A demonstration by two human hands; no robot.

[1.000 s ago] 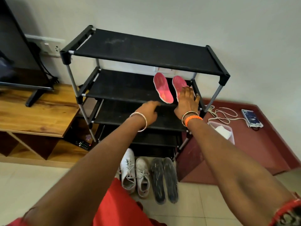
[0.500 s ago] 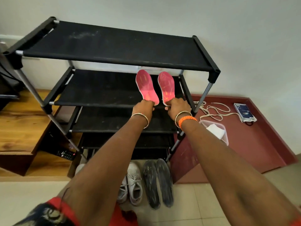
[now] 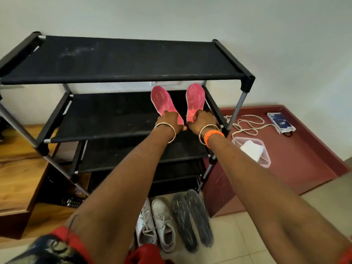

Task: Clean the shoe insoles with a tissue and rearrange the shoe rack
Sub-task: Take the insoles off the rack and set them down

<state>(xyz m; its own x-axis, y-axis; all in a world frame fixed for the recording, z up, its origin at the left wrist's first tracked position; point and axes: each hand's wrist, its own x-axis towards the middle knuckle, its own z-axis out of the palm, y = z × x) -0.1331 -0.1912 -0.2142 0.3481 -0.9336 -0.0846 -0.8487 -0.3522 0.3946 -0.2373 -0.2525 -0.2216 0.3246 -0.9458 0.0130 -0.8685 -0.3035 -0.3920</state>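
Two pink insoles lie on the second shelf of the black shoe rack [image 3: 118, 78], toes pointing at the wall. My left hand [image 3: 170, 121] grips the heel of the left pink insole [image 3: 162, 101]. My right hand [image 3: 202, 121] grips the heel of the right pink insole [image 3: 195, 101]. On the floor before the rack stand a pair of white sneakers [image 3: 156, 223] and two dark grey insoles [image 3: 192, 218]. A white tissue [image 3: 251, 149] lies in a clear plastic container [image 3: 266, 161] on the red step.
The red step [image 3: 304, 159] right of the rack also carries white shoelaces [image 3: 247, 124] and a small blue-and-white pack [image 3: 281, 123]. A wooden cabinet [image 3: 17, 168] stands at the left, with a remote control [image 3: 73, 201] on its lower shelf. The wall is close behind the rack.
Both hands moved from lying on the shelf to gripping the heels of the pink insoles. The two insoles now lie further apart. The camera has come closer.
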